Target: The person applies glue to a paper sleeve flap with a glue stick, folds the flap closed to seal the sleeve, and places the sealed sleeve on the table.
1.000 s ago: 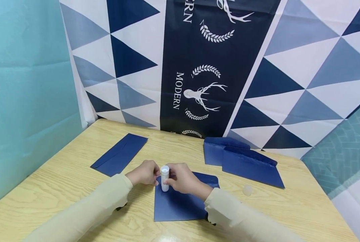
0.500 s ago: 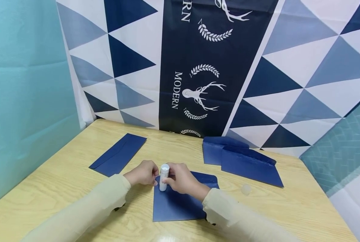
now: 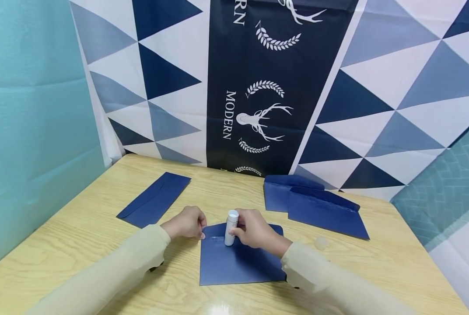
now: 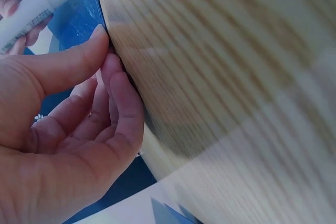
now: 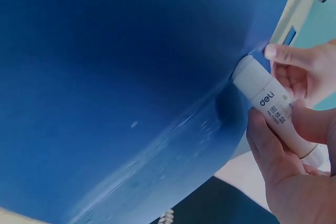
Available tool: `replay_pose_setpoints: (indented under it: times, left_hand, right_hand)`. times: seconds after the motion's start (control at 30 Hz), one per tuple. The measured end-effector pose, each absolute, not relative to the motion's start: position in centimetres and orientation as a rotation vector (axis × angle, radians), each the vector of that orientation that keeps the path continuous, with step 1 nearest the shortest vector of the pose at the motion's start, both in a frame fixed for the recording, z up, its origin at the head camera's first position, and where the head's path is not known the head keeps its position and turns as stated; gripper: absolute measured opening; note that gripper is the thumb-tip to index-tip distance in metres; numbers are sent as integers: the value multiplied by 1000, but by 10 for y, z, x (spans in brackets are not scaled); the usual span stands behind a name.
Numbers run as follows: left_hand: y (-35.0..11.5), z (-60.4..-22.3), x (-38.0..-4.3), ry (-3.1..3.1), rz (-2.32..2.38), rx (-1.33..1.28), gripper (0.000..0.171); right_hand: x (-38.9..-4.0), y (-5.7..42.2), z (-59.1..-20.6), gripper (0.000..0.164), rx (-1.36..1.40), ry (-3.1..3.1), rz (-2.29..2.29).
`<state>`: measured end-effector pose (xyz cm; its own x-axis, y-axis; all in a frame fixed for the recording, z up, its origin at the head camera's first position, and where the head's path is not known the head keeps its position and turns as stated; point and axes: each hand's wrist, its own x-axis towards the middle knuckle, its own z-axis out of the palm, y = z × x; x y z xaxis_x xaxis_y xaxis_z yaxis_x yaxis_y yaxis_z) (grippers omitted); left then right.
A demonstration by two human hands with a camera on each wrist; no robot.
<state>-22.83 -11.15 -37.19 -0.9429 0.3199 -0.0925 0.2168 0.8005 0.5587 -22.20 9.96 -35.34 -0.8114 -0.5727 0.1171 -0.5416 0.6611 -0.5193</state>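
Two cream long sleeves point(image 3: 321, 275) reach over a pale wood-grain table point(image 3: 81, 232). Near its front edge lies a dark-blue paper envelope point(image 3: 234, 267), flat, its flap unfolded toward the far side; whitish, glossy streaks run along the crease and across the flap. The left hand point(image 3: 189, 222) pinches the envelope's left edge between thumb and fingers, close to the crease. The right hand point(image 3: 257, 229) has its thumb and fingers closed around a white cylindrical glue stick point(image 3: 230, 232) printed "deli" in dark letters, held nearly upright with its lower end at the crease. To the right sits a small pale round piece point(image 3: 320, 243). Farther off, a narrow dark-blue envelope point(image 3: 154, 199) lies at left, and two overlapping dark-blue envelopes with raised flaps point(image 3: 327, 214) at right. Behind hangs a triangle-patterned backdrop point(image 3: 254, 78) with white deer heads.
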Motion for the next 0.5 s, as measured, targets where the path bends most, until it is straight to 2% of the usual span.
replay_pose_setpoints:
  times: [0.5]
  left_hand:
    - [-113, -374, -230, 2825, 829, 471, 26]
  right_hand:
    - [-226, 151, -354, 17, -962, 2881, -873]
